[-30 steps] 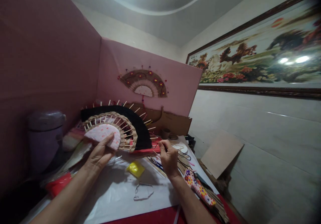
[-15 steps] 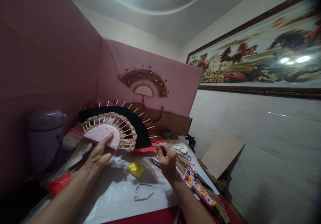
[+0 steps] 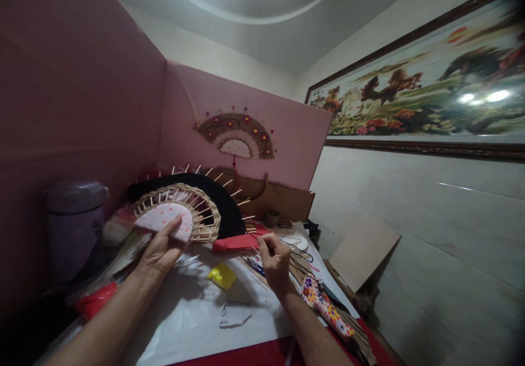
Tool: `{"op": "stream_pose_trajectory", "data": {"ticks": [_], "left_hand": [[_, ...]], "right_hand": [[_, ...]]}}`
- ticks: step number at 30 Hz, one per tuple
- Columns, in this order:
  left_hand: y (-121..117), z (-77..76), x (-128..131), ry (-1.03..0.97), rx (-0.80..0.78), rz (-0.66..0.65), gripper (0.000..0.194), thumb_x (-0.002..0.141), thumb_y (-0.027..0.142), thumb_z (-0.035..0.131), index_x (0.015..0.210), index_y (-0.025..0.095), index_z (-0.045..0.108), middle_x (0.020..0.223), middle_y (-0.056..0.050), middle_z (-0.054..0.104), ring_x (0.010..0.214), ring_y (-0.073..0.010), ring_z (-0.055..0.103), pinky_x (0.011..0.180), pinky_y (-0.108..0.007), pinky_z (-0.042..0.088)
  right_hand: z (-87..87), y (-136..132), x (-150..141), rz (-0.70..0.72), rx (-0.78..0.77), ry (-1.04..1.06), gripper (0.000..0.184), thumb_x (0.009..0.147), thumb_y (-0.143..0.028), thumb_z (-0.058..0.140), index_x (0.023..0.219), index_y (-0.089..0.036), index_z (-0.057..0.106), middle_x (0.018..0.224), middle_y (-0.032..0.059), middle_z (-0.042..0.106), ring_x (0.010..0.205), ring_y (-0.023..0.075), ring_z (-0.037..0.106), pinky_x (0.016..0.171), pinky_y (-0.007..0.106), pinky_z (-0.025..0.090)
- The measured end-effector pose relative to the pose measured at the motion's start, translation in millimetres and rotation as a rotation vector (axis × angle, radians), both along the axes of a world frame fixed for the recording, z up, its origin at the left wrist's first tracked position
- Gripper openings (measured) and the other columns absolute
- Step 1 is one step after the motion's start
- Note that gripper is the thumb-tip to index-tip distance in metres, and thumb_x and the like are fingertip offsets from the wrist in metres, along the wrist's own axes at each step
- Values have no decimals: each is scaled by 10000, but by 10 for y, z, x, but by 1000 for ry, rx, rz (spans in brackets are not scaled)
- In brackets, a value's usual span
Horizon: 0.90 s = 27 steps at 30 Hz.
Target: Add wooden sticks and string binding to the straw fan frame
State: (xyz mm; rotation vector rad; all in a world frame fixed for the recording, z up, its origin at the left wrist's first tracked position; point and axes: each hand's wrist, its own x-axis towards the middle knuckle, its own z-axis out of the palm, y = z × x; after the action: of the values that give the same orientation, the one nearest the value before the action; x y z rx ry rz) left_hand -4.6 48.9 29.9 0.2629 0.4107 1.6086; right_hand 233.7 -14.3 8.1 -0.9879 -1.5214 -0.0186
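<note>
A half-round fan with thin sticks and a black woven band is held up at left of centre. My left hand grips it by the pale, red-dotted half-round base, thumb in front and the other fingers mostly hidden behind. A wicker-like braid curves between base and black band. Just right of the fan's lower end, my right hand is closed in a pinch on a thin black cord. That cord trails in loops to the right of the hand.
A red strip lies behind the hands, and a yellow packet rests on the white table cover. Flower-patterned cloth lies at right. A finished-looking fan hangs on the pink panel; a lidded purple container stands left.
My left hand has shifted the fan slightly left and up, baring more of the red strip. My right hand has moved a little left and down overall, still pinched.
</note>
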Motion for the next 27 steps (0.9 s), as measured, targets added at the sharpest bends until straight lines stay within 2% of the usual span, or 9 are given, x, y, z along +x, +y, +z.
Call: {"op": "stream_pose_trajectory", "data": {"ticks": [8,12,21,27], "left_hand": [[-51,27,14,56,11,-49,330,774,-5,484,1041,156,590,770,-37,693,647,-140,660,631,-247,558],[-84,44,43,54,-9,-59,362,755,-10,505,1071,151,578,782,-45,691,647,-146,660,651,-259,559],[-59,36,22,78,-7,-35,345,757,-34,481,1012,167,598,735,-20,692,598,-133,656,621,-245,558],[-57,28,39,78,-15,-21,351,745,-42,488,1012,155,603,744,-39,698,626,-159,666,616,-255,561]], "right_hand": [[-11,67,14,-84,-36,-15,234,823,-281,493,620,-164,498,494,-57,399,461,75,362,477,208,268],[-14,57,31,-132,24,-28,191,825,-272,488,681,-161,547,511,-46,455,464,80,397,481,203,291],[-68,66,62,-286,147,-86,143,831,-242,487,751,-166,579,587,-7,571,497,102,488,515,214,337],[-87,66,68,-260,218,-140,105,833,-197,493,800,-165,588,618,9,603,513,103,516,530,213,355]]}}
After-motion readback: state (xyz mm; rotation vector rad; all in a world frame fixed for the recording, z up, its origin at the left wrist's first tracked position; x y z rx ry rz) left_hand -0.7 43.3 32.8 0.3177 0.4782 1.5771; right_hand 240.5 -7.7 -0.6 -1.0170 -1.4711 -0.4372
